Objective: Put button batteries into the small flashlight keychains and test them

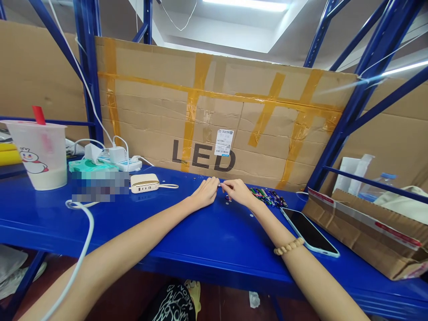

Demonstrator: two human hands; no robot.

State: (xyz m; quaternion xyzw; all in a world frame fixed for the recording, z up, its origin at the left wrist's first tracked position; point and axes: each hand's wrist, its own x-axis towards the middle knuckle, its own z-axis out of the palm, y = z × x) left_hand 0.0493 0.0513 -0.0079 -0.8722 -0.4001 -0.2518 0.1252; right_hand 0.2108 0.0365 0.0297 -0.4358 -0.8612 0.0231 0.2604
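Near the back of the blue table, my left hand (205, 192) and my right hand (238, 191) meet almost fingertip to fingertip. A tiny pale, shiny piece (220, 185) shows between them, too small to name. My right hand pinches toward it with closed fingers. My left hand's fingers are bent and pressed together, and whatever they grip is hidden. Just right of my right hand lies a pile of small, shiny, many-coloured stick-like pieces (269, 197). A few small pale bits (251, 215) are scattered on the tabletop nearby.
A phone (310, 232) and an open cardboard box (361, 236) are on the right. To the left stand a plastic cup (50, 156), a cream power bank (144, 183), a power strip (132, 165) and a white cable (87, 232). Large cardboard (150, 116) stands behind.
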